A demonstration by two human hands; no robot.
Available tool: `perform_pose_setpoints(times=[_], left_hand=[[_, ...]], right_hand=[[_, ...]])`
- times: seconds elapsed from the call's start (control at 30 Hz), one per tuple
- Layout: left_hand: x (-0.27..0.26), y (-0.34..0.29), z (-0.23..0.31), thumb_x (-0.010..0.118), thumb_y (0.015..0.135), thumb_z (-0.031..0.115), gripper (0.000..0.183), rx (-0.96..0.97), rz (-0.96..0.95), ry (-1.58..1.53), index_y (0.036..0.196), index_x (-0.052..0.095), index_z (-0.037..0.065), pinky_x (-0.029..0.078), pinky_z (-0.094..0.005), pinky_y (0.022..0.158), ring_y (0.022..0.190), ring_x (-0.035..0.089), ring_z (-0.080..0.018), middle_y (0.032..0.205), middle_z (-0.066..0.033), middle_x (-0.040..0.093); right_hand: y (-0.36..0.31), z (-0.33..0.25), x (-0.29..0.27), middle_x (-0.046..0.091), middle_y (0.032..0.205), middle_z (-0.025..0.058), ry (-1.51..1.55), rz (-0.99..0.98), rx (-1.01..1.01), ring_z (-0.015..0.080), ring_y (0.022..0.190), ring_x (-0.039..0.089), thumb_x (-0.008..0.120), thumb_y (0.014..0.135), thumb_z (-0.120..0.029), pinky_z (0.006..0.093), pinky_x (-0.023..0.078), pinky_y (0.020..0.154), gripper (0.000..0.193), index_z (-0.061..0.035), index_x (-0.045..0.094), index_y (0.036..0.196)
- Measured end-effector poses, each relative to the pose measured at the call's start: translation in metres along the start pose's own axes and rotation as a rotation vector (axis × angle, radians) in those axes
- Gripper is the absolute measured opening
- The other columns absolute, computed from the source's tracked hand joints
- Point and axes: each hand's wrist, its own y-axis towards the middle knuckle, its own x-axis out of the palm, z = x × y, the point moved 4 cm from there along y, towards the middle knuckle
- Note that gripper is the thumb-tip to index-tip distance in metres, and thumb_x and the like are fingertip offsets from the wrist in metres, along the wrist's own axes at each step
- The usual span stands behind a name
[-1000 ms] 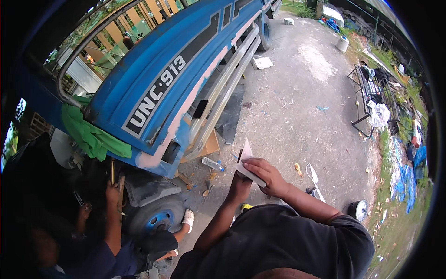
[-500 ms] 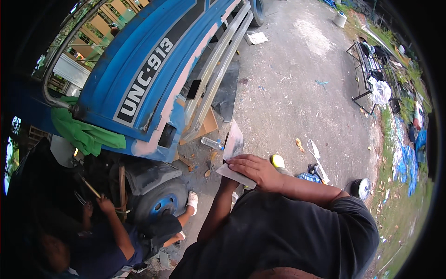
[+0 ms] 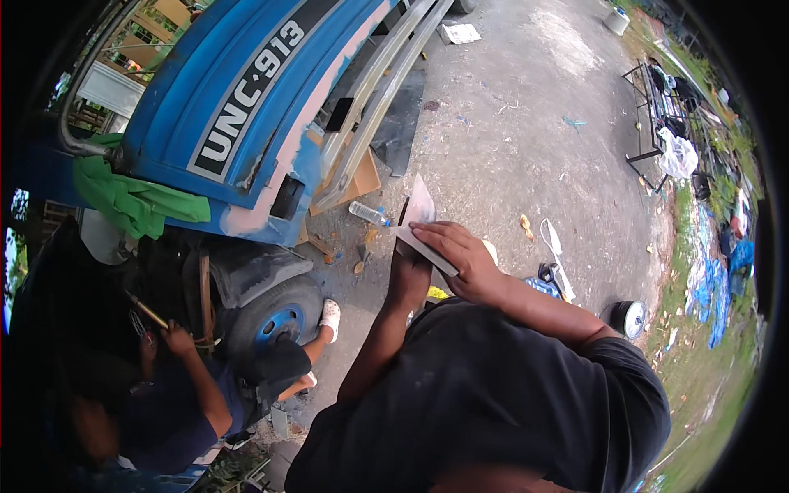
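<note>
My left hand (image 3: 409,275) comes up from below, its fingers mostly hidden. It grips a flat, smeared pinkish-white plate (image 3: 422,202) with a dark strip along its left edge. My right hand (image 3: 470,256) lies across a thin pale sheet (image 3: 429,251), fingers bent over its upper side. Plate and sheet meet at an angle between my hands; whether they are one piece I cannot tell. Both are in front of my chest, above the paved ground. Beyond them at the left stands a blue truck cab (image 3: 246,99) with a pink filler-like strip (image 3: 283,164) along its lower edge.
At the left a co-worker's hand (image 3: 177,338) holds a stick-like tool beside the wheel (image 3: 279,324). A green cloth (image 3: 136,197) hangs on the cab. A phone-like black object (image 3: 338,115) rests on the bumper bars. A plastic bottle (image 3: 367,214) and cardboard (image 3: 362,177) lie below.
My hands have risen a little in view with the plate. The pale sheet under my right hand now shows more edge-on and tilts down to the right. The whole view has shifted slightly.
</note>
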Motion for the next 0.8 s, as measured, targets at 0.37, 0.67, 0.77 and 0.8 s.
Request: perform_pose_setpoints(times=[0.37, 0.67, 0.77, 0.8], left_hand=[[-0.011, -0.005, -0.02, 0.054, 0.086, -0.006, 0.056, 0.071, -0.005, 0.475, 0.14, 0.04, 0.0, 0.047, -0.0375, 0.098, 0.12, 0.057, -0.0324, 0.127, -0.0217, 0.057], [-0.03, -0.014, -0.002, 0.069, 0.094, 0.009, 0.032, 0.007, 0.255, -0.176, 0.123, 0.06, -0.001, 0.048, -0.0262, 0.093, 0.112, 0.06, -0.0124, 0.116, -0.0136, 0.067], [-0.043, 0.001, -0.016, 0.067, 0.094, 0.008, 0.045, 0.159, 0.565, -0.155, 0.135, 0.049, 0.003, 0.049, -0.0279, 0.094, 0.115, 0.055, -0.0128, 0.13, -0.0121, 0.054], [-0.039, -0.004, -0.006, 0.063, 0.096, 0.008, 0.047, 0.202, 0.672, -0.147, 0.139, 0.046, 0.004, 0.047, -0.03, 0.099, 0.12, 0.053, -0.0159, 0.134, -0.0128, 0.049]], right_hand=[[0.006, -0.028, 0.012, 0.061, 0.129, 0.0197, 0.064, -0.054, 0.004, 0.0368, 0.117, 0.06, 0.061, 0.083, 0.0, 0.0423, 0.048, 0.1, 0.045, -0.0019, 0.057, 0.128], [0.006, 0.054, -0.006, 0.06, 0.121, 0.0081, 0.761, 0.507, 0.842, 0.0177, 0.108, 0.058, 0.058, 0.101, -0.038, 0.0321, 0.049, 0.092, 0.047, -0.0017, 0.054, 0.131], [-0.008, 0.032, 0.011, 0.055, 0.133, 0.0107, 0.879, 0.516, 0.747, 0.0207, 0.118, 0.055, 0.058, 0.101, -0.038, 0.0342, 0.044, 0.101, 0.053, -0.0004, 0.049, 0.137], [-0.016, 0.028, 0.023, 0.051, 0.14, 0.0135, 0.854, 0.484, 0.716, 0.0224, 0.125, 0.051, 0.057, 0.101, -0.037, 0.0357, 0.038, 0.107, 0.056, 0.0018, 0.046, 0.14]])
